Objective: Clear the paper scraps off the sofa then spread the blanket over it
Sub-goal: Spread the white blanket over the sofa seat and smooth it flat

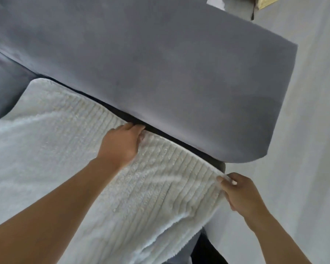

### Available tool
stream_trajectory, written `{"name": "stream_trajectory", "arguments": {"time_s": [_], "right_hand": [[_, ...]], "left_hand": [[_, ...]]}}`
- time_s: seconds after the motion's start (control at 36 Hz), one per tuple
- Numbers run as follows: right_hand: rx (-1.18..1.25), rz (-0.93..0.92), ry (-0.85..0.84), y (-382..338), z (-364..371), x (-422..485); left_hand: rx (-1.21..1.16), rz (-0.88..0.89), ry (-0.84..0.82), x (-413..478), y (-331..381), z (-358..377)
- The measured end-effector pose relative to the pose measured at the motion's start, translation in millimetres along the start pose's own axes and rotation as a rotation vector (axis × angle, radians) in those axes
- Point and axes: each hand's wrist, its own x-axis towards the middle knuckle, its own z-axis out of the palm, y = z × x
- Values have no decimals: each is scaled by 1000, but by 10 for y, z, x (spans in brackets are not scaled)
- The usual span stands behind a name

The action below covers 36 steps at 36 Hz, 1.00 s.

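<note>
My left hand has its fingers curled over the far edge of the white ribbed blanket, right at the crease under the grey sofa backrest. Right hand pinches its right corner. Blanket's lying across the seat.

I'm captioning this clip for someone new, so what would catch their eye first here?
The white ribbed blanket lying over the sofa seat, filling the lower left. At its far edge the person's left grip holds it by the crease under the grey backrest, which spans the top, while the right grip pinches its right corner.
</note>
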Motion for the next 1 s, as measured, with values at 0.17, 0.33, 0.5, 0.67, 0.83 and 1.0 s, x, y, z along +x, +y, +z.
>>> {"name": "stream_trajectory", "arguments": {"time_s": [0.17,0.33,0.5,0.67,0.83,1.0], "right_hand": [[192,-21,53,79,-39,99],[280,29,69,60,-61,298],[351,103,52,49,-171,395],[276,54,89,134,-106,426],[551,222,-43,306,3,296],[943,256,-175,374,126,136]], "left_hand": [[69,-122,-14,162,219,17],[52,-232,107,190,384,163],[-16,-283,219,136,458,251],[-34,-332,145,168,459,278],[-211,-414,145,-79,631,166],[-698,-373,130,-1422,1150,282]]}}
